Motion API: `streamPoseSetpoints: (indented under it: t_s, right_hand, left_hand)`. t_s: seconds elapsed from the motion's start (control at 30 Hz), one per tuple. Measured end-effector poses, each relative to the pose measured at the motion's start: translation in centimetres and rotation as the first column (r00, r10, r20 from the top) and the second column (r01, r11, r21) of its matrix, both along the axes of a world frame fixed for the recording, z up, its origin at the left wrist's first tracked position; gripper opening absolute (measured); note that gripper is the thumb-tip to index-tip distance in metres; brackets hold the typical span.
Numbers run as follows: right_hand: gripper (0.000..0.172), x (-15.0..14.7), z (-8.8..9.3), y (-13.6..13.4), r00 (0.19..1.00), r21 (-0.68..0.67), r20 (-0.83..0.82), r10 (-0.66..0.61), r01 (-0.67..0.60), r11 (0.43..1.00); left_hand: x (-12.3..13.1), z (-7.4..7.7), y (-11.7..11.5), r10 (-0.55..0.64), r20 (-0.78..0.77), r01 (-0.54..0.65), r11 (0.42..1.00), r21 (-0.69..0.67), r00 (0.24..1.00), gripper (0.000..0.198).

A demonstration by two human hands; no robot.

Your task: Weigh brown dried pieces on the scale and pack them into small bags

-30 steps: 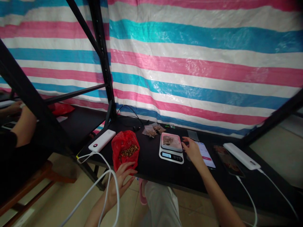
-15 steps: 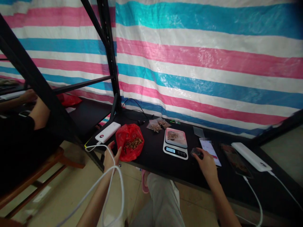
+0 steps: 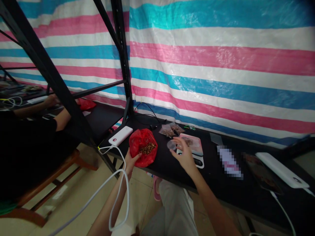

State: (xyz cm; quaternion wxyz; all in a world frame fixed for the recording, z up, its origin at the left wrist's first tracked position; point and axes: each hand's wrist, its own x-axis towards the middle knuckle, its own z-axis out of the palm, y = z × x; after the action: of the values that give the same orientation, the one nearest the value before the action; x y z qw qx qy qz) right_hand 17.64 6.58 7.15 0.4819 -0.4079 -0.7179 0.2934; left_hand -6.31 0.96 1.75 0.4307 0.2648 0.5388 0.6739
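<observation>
My left hand [image 3: 131, 161] grips the near left edge of a red plastic bag [image 3: 145, 160], thumb over its rim. The bag stands open, with small brown pellet-like pieces [image 3: 149, 148] inside. Between the fingers of my right hand [image 3: 183, 154] is a small clear plastic cup [image 3: 171, 145], held over the table between the bag and the scale. Behind that hand sits a white kitchen scale [image 3: 200, 161], its display partly covered. A clear packet of brown pieces [image 3: 189, 141] lies on the scale's pan.
Filled clear packets [image 3: 167, 131] lie behind the scale. White power banks [image 3: 120, 136] rest at both ends of the black table [image 3: 162, 168]. A phone [image 3: 262, 172] and a blurred-out sheet or screen [image 3: 230, 162] are at right. A white cable [image 3: 126, 196] loops before my left arm. Another person's arm [image 3: 62, 119] shows at left.
My right hand has carried the clear cup leftward, from right of the scale to near the red bag. My left hand stays at the bag, its thumb now over the rim. The view has shifted.
</observation>
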Motion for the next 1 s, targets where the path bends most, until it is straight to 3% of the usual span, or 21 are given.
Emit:
streamPoseSetpoints:
  t_s: [0.07, 0.17, 0.33, 0.47, 0.77, 1.0]
  right_hand:
    - [0.042, -2.9, -0.5, 0.9, 0.982, 0.032, 0.129, 0.135, -0.14, 0.99]
    - [0.037, -5.4, -1.6, 2.6, 0.919, 0.055, 0.326, 0.223, -0.254, 0.966]
    - [0.029, -6.1, -1.8, 4.3, 0.783, 0.08, 0.569, 0.252, -0.358, 0.93]
    - [0.029, -5.7, -1.4, 4.5, 0.675, 0.046, 0.704, 0.221, -0.354, 0.934]
    - [0.032, -5.9, -1.6, 4.0, 0.667, 0.003, 0.706, 0.236, -0.336, 0.942]
    - [0.035, -6.3, -1.2, 4.0, 0.646, -0.068, 0.718, 0.259, -0.305, 0.95]
  left_hand:
    - [0.7, 0.7, -0.3, -0.054, 0.12, 0.056, 0.998, -0.014, 0.991, 0.055]
    - [1.7, 1.4, -0.8, -0.1, 0.23, 0.102, 0.995, 0.005, 0.968, 0.048]
    - [2.2, 1.5, -0.9, -0.081, 0.22, 0.087, 0.996, -0.017, 0.972, 0.039]
    - [2.6, 1.5, -1.0, -0.082, 0.212, 0.087, 0.996, -0.012, 0.974, 0.041]
    - [3.4, 1.4, -0.4, -0.164, 0.264, 0.144, 0.985, 0.095, 0.95, 0.044]
    - [3.6, 0.1, 0.6, -0.006, 0.331, -0.013, 0.998, 0.054, 0.943, 0.039]
